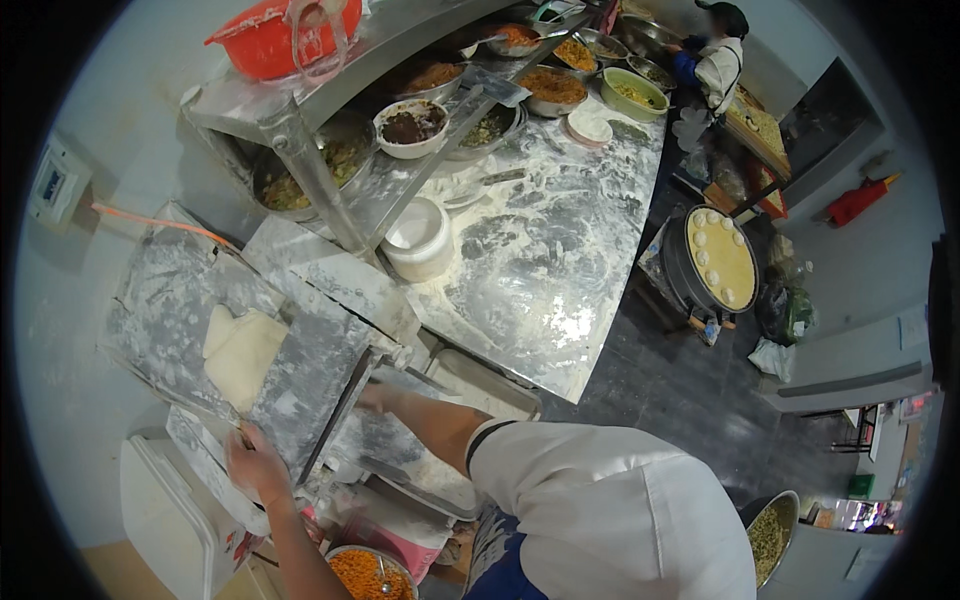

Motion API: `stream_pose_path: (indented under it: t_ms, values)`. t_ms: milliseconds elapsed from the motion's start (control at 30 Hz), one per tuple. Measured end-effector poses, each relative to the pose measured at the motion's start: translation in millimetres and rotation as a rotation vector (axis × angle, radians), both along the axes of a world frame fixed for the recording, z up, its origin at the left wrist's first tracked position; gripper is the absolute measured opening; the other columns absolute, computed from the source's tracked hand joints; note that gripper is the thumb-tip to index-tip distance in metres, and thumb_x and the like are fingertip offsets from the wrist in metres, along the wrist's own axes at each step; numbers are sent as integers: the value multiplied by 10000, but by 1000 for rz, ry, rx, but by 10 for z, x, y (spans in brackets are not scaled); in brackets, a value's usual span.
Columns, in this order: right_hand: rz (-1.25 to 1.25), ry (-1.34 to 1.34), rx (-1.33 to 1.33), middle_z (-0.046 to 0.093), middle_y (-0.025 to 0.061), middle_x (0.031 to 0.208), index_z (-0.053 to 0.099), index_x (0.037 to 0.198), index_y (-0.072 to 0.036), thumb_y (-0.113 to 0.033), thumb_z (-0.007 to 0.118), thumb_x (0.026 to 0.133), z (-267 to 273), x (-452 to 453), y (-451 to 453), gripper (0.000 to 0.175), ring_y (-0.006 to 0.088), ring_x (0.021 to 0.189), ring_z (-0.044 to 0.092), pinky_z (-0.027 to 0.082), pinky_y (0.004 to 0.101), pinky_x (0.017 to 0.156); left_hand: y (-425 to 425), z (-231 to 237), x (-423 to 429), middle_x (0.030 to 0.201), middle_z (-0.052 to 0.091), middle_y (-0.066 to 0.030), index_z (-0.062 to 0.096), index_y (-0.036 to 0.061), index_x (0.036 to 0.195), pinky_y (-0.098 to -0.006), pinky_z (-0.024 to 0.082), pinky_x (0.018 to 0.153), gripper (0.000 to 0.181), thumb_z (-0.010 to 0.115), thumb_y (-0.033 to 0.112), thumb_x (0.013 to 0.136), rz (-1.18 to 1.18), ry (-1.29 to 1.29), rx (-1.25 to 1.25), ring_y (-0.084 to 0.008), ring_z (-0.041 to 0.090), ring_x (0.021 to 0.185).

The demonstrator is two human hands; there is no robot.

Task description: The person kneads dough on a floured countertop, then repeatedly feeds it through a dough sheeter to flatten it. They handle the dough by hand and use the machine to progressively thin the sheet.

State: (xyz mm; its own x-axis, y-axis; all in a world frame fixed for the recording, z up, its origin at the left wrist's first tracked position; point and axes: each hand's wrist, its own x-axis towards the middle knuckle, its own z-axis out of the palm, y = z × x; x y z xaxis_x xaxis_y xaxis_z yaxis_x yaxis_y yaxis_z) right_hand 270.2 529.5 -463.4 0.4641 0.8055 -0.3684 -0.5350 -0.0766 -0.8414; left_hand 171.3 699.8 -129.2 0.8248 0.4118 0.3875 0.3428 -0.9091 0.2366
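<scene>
A pale piece of dough (244,352) lies on the flour-dusted metal top of a machine (315,375), its lower tip pointing towards me. My left hand (256,463) is at the machine's near left edge, just below that tip. Its fingers are curled, and whether they grip a part of the edge is unclear. My right hand (375,397) is blurred beside the machine's right side, over a lower floured surface (405,442). The machine's raised edge partly covers its fingers, so I cannot see what they touch.
A floured metal table (525,247) stands to the right, with a white tub (418,240) near its corner. Filling bowls (555,90) sit under a steel shelf (285,142). Beyond are a round pan with dough balls (720,259) and another person (716,67).
</scene>
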Motion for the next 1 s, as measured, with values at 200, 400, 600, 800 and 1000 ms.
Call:
stream_pose_path:
  t_ms: [200,400,600,800,1000]
  values:
    - [-611,571,416,758,80,1058,729,1148,-76,-373,644,1027,-337,-121,-227,333,260,957,717,564,447,879,-104,-4,-2,834,670,-224,660,1,848,-536,466,701,393,591,340,1034,-27,-44,-7,-451,633,791]
    - [-683,837,644,764,103,1144,712,1156,-60,-335,662,1017,364,-405,-89,313,282,1026,740,583,480,971,-97,31,-36,816,655,-229,649,-3,825,-532,459,683,397,593,329,1036,-41,-66,17,-451,624,773]
    - [-557,777,583,746,87,1159,685,1169,-26,-122,654,964,447,-486,-476,229,261,1054,730,583,415,999,-105,51,-40,810,637,-244,625,-8,812,-538,458,695,408,588,325,1044,-86,-75,10,-466,611,774]
    - [-504,754,369,741,73,1127,684,1108,-17,-48,667,914,427,-665,-947,197,219,1042,726,579,387,983,-15,-11,-36,835,652,-248,633,-5,825,-541,466,707,425,578,349,1053,-27,-41,14,-474,615,787]
    - [-446,532,72,674,-1,949,703,1047,-107,-77,707,862,887,-854,-1468,187,151,860,616,500,351,743,24,-29,-32,845,672,-244,651,6,842,-543,470,705,414,580,356,1052,-28,-39,38,-469,629,791]
